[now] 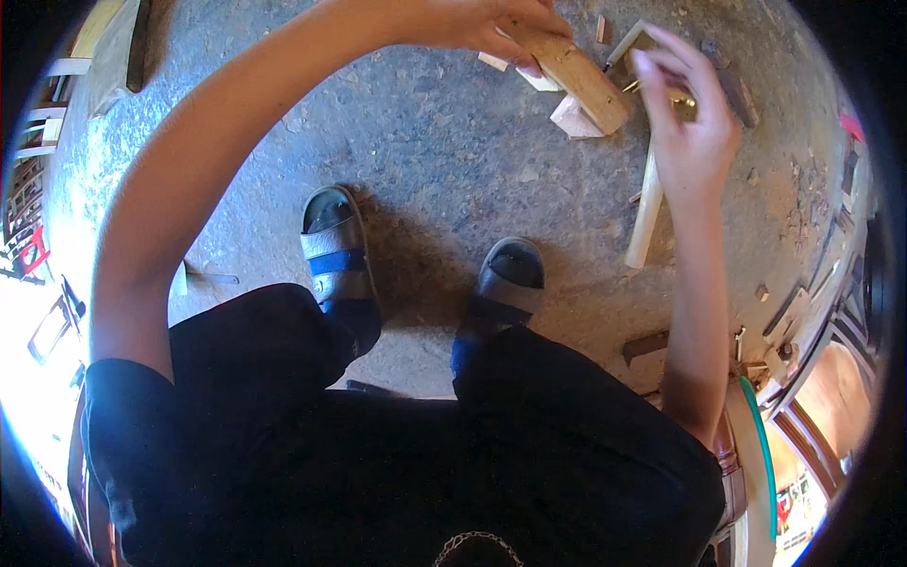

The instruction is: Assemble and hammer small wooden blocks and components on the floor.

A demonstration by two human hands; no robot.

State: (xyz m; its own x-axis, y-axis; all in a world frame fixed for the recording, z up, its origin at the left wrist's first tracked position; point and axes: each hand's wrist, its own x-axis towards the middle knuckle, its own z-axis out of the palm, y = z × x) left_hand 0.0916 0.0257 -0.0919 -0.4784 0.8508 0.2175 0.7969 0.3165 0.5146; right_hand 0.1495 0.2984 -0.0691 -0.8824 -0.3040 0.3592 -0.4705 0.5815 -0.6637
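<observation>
My left hand (477,26) is closed round the upper end of a thick wooden block (576,76), held at a slant. Under its lower end sits a pale, angular wood piece (578,119). Just right of the block is my right hand (697,132), its fingers curled and the thumb raised near the forefinger. Small brass-coloured bits (680,96) show inside the curl; their kind is unclear. A thin, nail-like sliver (631,85) shows between block and thumb. Below my right hand a pale wooden handle-like stick (644,213) lies on the floor, its upper end hidden.
Wood offcuts lie on the worn concrete floor (425,142), with a dark block (735,90) beyond my right hand. My sandalled feet (335,246) stand below centre. A dark-edged board (118,57) is at upper left. Wood parts and a green curved edge (761,454) line the right side.
</observation>
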